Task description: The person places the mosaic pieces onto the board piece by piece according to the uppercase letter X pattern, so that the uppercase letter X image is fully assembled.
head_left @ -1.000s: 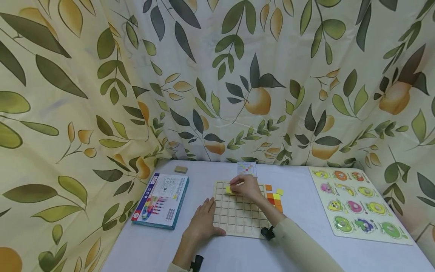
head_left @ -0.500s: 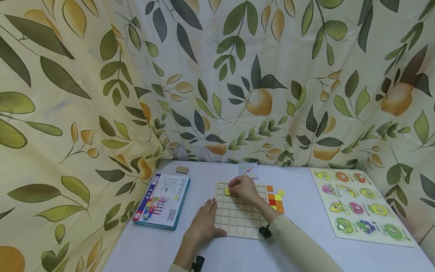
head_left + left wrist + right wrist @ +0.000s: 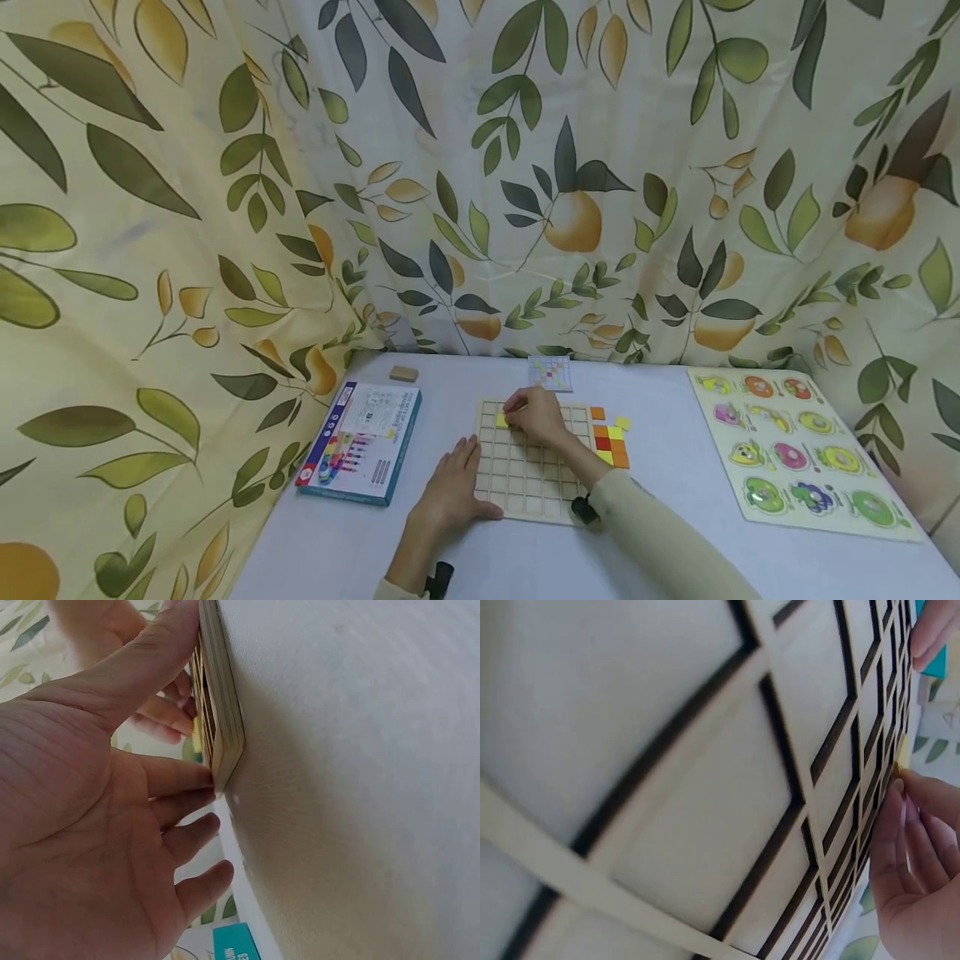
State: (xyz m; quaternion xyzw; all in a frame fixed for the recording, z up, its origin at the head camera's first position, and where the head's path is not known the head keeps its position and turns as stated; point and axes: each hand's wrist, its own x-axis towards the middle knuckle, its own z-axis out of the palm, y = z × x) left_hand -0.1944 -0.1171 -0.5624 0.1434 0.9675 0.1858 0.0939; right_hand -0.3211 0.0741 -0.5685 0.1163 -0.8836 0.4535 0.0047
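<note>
Yellow tile (image 3: 502, 422) pinched by right hand (image 3: 538, 414) at board (image 3: 514, 485); board's left edge touched by straight-fingered left hand (image 3: 447, 493). Tile may be misseated by tilted release.

left grip (image 3: 446, 492) straight-fingered, thumb (image 3: 486, 510) spread; right grip (image 3: 536, 414) pinching, fingers (image 3: 521, 402) curled, right forearm (image 3: 660, 529) slanting inward
</note>
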